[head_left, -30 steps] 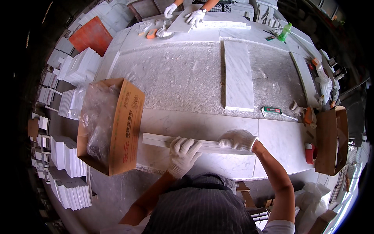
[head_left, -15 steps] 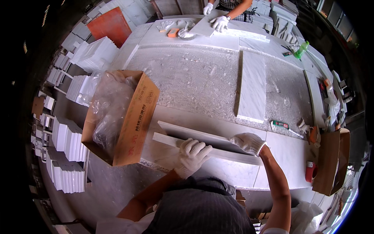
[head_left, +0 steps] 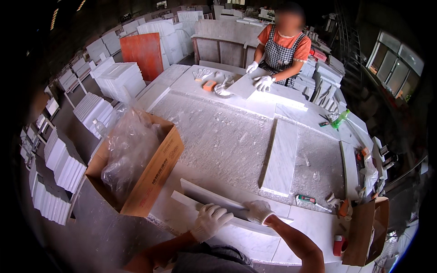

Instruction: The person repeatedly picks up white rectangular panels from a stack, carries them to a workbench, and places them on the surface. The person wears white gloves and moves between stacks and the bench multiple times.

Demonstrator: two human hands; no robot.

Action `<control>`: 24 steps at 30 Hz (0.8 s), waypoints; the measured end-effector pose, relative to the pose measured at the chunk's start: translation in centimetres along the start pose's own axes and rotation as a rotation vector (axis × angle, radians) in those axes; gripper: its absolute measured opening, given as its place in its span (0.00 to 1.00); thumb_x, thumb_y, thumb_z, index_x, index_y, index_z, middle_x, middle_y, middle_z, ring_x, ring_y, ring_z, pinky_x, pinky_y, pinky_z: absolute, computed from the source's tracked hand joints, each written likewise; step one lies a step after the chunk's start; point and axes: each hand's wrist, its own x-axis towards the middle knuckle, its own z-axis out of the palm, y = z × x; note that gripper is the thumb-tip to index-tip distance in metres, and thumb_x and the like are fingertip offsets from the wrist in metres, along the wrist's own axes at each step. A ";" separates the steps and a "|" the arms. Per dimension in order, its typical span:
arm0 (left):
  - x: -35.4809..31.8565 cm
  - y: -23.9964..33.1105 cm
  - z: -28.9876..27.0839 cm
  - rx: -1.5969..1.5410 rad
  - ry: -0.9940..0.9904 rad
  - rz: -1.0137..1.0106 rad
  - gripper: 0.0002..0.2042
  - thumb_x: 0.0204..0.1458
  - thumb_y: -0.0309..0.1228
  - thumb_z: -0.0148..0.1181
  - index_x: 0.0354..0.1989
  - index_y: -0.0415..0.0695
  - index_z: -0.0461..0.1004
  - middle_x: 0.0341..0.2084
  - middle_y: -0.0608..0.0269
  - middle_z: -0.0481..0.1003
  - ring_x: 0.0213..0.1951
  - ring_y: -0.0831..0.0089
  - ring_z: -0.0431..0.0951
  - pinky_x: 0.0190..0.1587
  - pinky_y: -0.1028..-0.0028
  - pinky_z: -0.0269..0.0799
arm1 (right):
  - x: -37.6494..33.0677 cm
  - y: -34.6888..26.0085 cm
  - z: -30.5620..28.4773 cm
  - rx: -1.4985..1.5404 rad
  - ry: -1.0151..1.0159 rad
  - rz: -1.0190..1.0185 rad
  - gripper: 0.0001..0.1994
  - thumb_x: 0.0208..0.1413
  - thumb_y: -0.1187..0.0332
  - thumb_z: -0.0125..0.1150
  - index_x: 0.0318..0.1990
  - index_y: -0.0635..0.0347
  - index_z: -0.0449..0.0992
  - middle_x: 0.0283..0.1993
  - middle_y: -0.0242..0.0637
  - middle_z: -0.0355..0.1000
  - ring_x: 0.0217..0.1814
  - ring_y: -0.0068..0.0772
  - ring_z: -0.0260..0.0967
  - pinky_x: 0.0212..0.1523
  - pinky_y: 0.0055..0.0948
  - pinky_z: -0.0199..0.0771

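The left hand (head_left: 211, 221), in a white glove, has its grip clamped on the near slab (head_left: 184, 200), fingers folded over the upper edge. The right hand (head_left: 258, 212), also gloved, is closed on the far slab (head_left: 211, 195) toward its right end. Both narrow slabs stand on edge over the near side of the worktop (head_left: 309, 227). A second ago they sat flush like one bar; now a dark gap runs between them, wider at the left, so they seem to be handled as two separate pieces, inner faces exposed. The view has also tipped up, taking in more of the co-worker (head_left: 284, 50) at the far side.

Both thumbs are hidden, and the right glove covers where the slabs come closest, so whether they touch there is unclear. Whether their lower edges rest on the worktop is hard to tell. Clear plastic (head_left: 129, 154) hides the inside of the left carton (head_left: 152, 177); the wearer's body is cut off below.
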 end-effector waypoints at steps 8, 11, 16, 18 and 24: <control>0.1 -0.1 0.9 0.053 -0.028 0.021 0.22 0.39 0.46 0.66 0.45 0.61 0.71 0.38 0.72 0.67 0.45 0.69 0.67 0.52 0.61 0.61 | -10.0 2.5 -4.1 -0.011 0.279 0.082 0.14 0.53 0.56 0.57 0.42 0.52 0.78 0.32 0.39 0.76 0.33 0.44 0.74 0.33 0.40 0.72; 0.0 -0.5 0.8 0.090 -0.065 0.011 0.22 0.39 0.47 0.66 0.45 0.61 0.71 0.36 0.72 0.67 0.43 0.68 0.66 0.48 0.62 0.62 | -17.4 2.0 -6.7 -0.079 0.555 0.140 0.09 0.50 0.61 0.61 0.37 0.52 0.79 0.27 0.38 0.75 0.28 0.44 0.73 0.28 0.39 0.71; 1.7 -0.4 -0.6 0.127 -0.296 0.062 0.15 0.48 0.45 0.59 0.44 0.60 0.71 0.36 0.69 0.70 0.41 0.67 0.70 0.42 0.63 0.65 | -29.3 0.6 -6.8 -0.231 0.714 0.497 0.07 0.41 0.65 0.67 0.28 0.55 0.79 0.24 0.40 0.73 0.25 0.45 0.72 0.28 0.38 0.71; 2.3 -0.6 -0.2 0.065 -0.362 0.091 0.16 0.47 0.45 0.60 0.44 0.59 0.70 0.36 0.68 0.70 0.41 0.67 0.70 0.43 0.63 0.66 | -34.3 0.2 -4.7 -0.270 0.705 0.670 0.07 0.41 0.64 0.67 0.27 0.56 0.78 0.23 0.40 0.72 0.25 0.45 0.71 0.27 0.39 0.70; 2.4 -1.0 0.8 -0.044 -0.335 0.110 0.19 0.43 0.47 0.63 0.43 0.55 0.71 0.35 0.64 0.70 0.40 0.62 0.70 0.40 0.61 0.69 | -42.1 -4.9 -0.5 0.155 0.524 0.807 0.18 0.54 0.60 0.60 0.45 0.66 0.74 0.40 0.50 0.74 0.41 0.47 0.72 0.44 0.39 0.72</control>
